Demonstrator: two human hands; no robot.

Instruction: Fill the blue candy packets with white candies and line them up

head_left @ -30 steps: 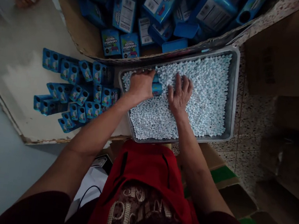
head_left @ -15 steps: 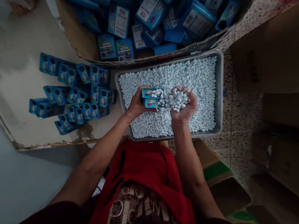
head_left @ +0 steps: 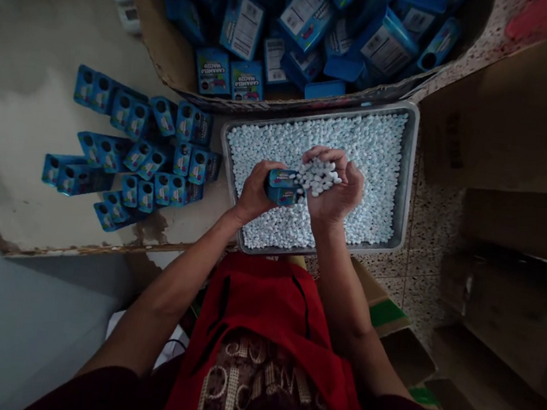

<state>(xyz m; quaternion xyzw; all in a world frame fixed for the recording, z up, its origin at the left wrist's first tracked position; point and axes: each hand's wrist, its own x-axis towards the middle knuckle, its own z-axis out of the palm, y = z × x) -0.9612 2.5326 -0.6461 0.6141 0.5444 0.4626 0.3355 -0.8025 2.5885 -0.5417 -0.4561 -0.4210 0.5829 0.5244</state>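
My left hand (head_left: 255,192) grips two small blue candy boxes (head_left: 282,197) side by side, their ends turned toward my right hand. My right hand (head_left: 335,196) is cupped, palm up, with a heap of small white candies (head_left: 318,177) in it. The fingers of that hand lie close to the ends of the boxes, and a few candies sit between. Beneath both hands is a metal tray (head_left: 405,182) holding a layer of pale blue-white candies (head_left: 377,145).
Several blue boxes with round holes (head_left: 153,155) stand in groups on the white table (head_left: 23,111) at left. A large carton (head_left: 156,42) full of blue boxes is behind the tray. Brown cardboard boxes (head_left: 494,140) stand on the right above a speckled floor (head_left: 425,218).
The heap in my right hand has shrunk, and candies no longer cover the ends of the boxes. My left hand has shifted slightly right with the boxes. The camera view has shifted a little.
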